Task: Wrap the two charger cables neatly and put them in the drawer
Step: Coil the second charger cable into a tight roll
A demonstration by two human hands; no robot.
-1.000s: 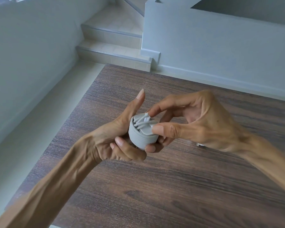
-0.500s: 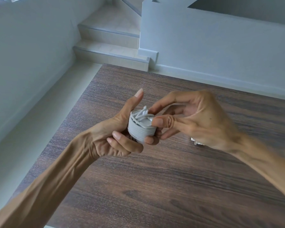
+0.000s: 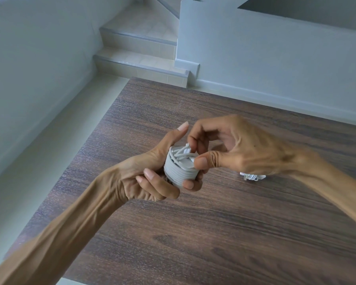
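Note:
A white charger cable [image 3: 179, 171], wound into a tight round coil, is held above the dark wooden table [image 3: 214, 233]. My left hand [image 3: 150, 173] grips the coil from the left and from below, with the thumb raised beside it. My right hand [image 3: 230, 149] pinches the loose end of the cable at the top of the coil with thumb and fingers. A second white charger cable [image 3: 253, 176] lies on the table under my right wrist, mostly hidden by it. No drawer is in view.
Beyond the table's far edge are tiled stair steps [image 3: 140, 64] and a pale wall [image 3: 275, 68]. A light floor strip [image 3: 56, 140] runs along the table's left edge.
My right hand's fingers have curled down onto the top of the coil, working the cable's end among the strands. Both hands have stayed in about the same place.

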